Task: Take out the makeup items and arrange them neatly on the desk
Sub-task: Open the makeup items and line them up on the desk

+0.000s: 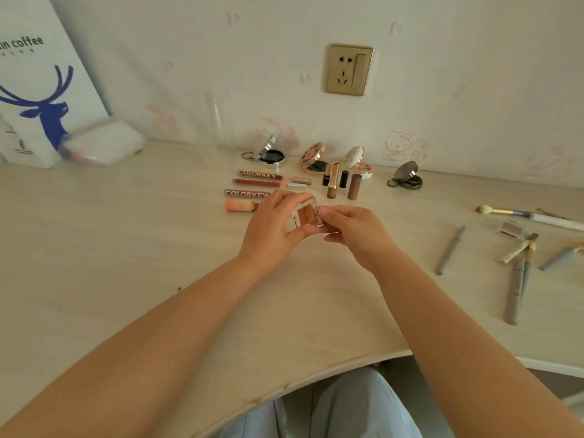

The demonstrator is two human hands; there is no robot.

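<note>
Makeup items lie spread over the pale wood table (pixel 126 263), and one of them, a small clear square case (pixel 305 214) with a reddish-brown pan inside, is held up just above the tabletop near the middle, tilted so its flat face turns toward the camera. The left hand (pixel 271 229) grips it with fingers curled over the top edge and thumb beneath; the right hand (pixel 350 229) pinches its right side between thumb and fingertips. Behind the hands, four slim tubes lie with their long axes running left to right, stacked in a row from far to near: two lip gloss tubes printed "COLORKEY" (pixel 262 176) (pixel 246 193), a red tube (pixel 268 184) between them, and a peach lipstick (pixel 241 205) nearest, its right end hidden by the left hand. Two lipsticks (pixel 333 181) (pixel 354 186) stand upright just right of them with two small black caps behind. Along the wall, four round compacts sit open, lids raised: a silver one (pixel 271 153), a gold one (pixel 316 159), a white one (pixel 358 162) and a dark grey one (pixel 407 177). Brushes and pencils (pixel 450 249) lie scattered at differing angles at the right. A white paper bag (pixel 41 90) with a blue deer and the word "coffee" leans at the far left, a blurred white pouch (pixel 104 142) beside it.
</note>
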